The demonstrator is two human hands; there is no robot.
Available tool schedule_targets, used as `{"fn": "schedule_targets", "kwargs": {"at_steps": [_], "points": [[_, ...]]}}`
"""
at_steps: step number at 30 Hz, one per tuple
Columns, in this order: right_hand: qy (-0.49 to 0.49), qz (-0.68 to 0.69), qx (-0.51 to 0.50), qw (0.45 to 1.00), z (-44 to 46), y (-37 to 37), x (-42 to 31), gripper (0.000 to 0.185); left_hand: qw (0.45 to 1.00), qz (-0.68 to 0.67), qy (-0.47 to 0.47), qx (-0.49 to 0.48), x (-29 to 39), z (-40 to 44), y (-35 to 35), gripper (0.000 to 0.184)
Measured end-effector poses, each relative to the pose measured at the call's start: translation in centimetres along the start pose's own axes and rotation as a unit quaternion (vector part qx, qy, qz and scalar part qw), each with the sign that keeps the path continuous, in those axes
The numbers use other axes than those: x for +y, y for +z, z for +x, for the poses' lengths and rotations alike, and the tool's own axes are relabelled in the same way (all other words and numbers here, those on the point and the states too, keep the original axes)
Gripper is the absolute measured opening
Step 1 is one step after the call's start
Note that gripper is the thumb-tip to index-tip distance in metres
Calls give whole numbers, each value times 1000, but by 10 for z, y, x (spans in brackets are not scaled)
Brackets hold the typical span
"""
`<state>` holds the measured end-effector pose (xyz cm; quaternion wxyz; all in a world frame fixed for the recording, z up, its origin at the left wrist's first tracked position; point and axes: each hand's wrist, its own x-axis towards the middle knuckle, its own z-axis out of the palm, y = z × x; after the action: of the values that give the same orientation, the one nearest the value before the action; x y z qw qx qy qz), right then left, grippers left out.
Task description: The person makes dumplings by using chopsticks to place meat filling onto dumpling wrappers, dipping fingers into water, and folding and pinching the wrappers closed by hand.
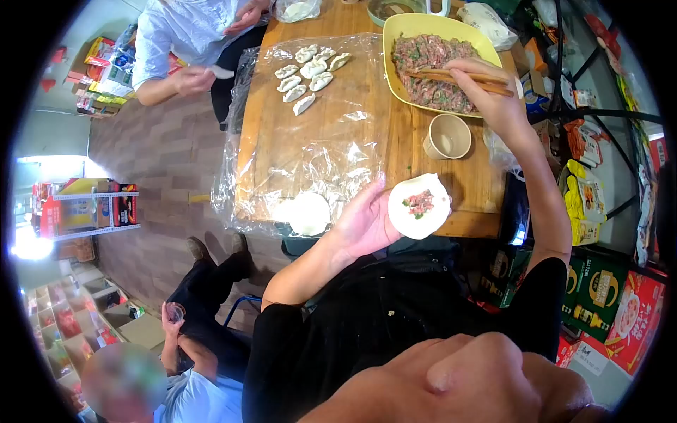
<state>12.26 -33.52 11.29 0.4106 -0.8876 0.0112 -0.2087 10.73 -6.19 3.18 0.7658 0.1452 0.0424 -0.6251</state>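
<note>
While my R hand [486,95] grips the chopsticks [434,72], fingers closed round them & tips down in the meat filling [437,49] of the yellow bowl [390,53], my L hand [363,220] bears a round wrapper [429,227] by the near edge of the table [405,151], w/ a small dab of meat [419,204] mid-dough. L fingers mostly hidden under the dough, so can't tell if they pinch or just prop it. Risks, IMO: too much extra meat & the rim gets greasy & won't seal, or the dough splits b/c it's overstretched. If my L hand tilts, the wrapper could slide off. Paper cup [448,141] stands between bowl & wrapper, so a low R-hand swing might tip it. Folded dumplings [314,68] sit close together on the plastic sheet [310,130]; if they're damp, they might stick & tear when lifted.
</note>
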Motion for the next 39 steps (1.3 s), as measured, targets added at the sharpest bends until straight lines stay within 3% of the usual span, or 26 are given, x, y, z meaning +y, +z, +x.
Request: {"fn": "schedule_targets", "kwargs": {"at_steps": [5,8,11,13,17,19,24,29,31,34,39], "points": [[0,-3,-7,1000,2,2,7,19,1000,3,-6,2,1,1,0,76],[69,28,-7,997,-1,-9,9,21,1000,18,1,7,1,0,0,76],[111,114,24,987,-8,-21,14,23,1000,23,12,0,3,-2,1,75],[132,253,64,956,-13,-25,18,24,999,26,25,7,7,-4,4,74],[80,171,72,979,-18,-27,35,23,999,32,39,5,8,-7,6,73],[79,64,15,995,-20,-23,31,22,998,34,46,5,8,-8,7,73],[106,103,-25,989,-24,-19,34,23,998,33,51,12,4,-7,6,72],[105,275,78,953,-48,-40,18,25,997,5,76,20,11,-6,9,70],[80,367,37,926,-68,-55,12,26,997,-3,76,-17,15,-8,7,67],[108,380,17,919,-98,-64,-4,29,998,3,66,-16,18,-11,11,68],[32,369,-112,922,-114,-58,-24,31,999,-16,47,-10,8,-16,22,69]]}}
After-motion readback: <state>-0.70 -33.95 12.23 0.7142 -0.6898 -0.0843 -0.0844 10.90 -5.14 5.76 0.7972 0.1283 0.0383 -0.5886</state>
